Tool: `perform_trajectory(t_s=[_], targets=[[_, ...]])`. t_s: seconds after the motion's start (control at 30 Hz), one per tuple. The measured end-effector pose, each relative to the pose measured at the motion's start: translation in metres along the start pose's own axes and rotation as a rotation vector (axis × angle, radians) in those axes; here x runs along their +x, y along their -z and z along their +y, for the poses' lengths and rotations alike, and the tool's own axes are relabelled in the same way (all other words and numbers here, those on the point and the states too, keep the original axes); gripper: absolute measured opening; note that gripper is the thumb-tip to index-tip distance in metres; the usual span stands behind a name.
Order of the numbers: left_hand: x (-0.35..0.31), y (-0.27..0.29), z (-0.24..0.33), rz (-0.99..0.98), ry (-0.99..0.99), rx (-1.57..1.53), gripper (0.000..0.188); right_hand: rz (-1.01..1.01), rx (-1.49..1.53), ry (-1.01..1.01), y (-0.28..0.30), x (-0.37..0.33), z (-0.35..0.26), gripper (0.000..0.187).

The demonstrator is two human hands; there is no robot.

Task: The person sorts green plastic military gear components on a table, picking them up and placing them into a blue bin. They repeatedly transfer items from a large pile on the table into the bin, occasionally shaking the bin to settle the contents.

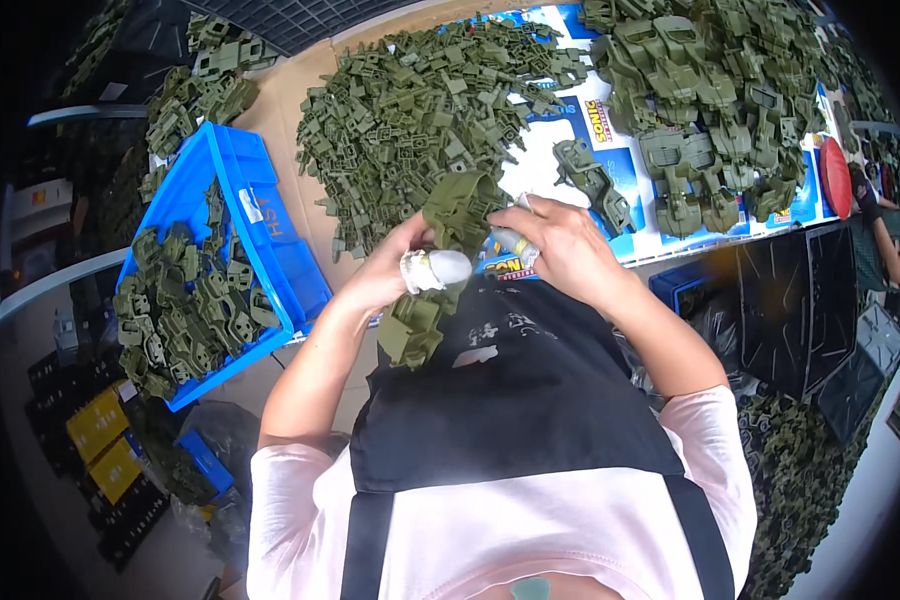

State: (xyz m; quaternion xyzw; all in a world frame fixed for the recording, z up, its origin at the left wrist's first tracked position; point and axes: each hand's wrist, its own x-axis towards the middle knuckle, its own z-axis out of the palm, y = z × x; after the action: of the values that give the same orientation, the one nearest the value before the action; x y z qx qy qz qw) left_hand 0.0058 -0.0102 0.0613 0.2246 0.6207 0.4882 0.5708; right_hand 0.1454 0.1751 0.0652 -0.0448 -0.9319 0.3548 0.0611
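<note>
A dark green plastic toy vehicle body (pixel 410 332) hangs in front of my apron, with its upper end (pixel 462 205) rising above my fingers. My left hand (pixel 395 268) is closed round its middle, the thumb in a white wrapped cover lying across it. My right hand (pixel 567 245) is closed in a pinch against the right edge of the body, its thumb covered too. Whatever small piece the right fingertips may hold is hidden. Just beyond, a heap of small green plastic parts (pixel 400 120) spreads over the table. A similar green body (pixel 595 185) lies right of it.
At left, a blue bin (pixel 305 285) tilts with green vehicle parts inside. Many larger green bodies (pixel 710 100) are piled at the far right, near a red round object (pixel 835 178). Black crates (pixel 795 310) stand right of me. A dark grid tray (pixel 290 20) borders the back.
</note>
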Motion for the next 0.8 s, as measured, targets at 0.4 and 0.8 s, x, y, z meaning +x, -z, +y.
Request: perform_trajectory(t_s=[0.4,0.8], targets=[[0.000,-0.008,-0.011,0.003,-0.088,0.041,0.050,-0.168,0.092,0.058,0.002,0.004,0.002,0.029],[0.010,0.005,-0.047,-0.010,-0.126,-0.003,0.042,-0.265,0.594,-0.007,-0.011,0.023,0.040,0.033]])
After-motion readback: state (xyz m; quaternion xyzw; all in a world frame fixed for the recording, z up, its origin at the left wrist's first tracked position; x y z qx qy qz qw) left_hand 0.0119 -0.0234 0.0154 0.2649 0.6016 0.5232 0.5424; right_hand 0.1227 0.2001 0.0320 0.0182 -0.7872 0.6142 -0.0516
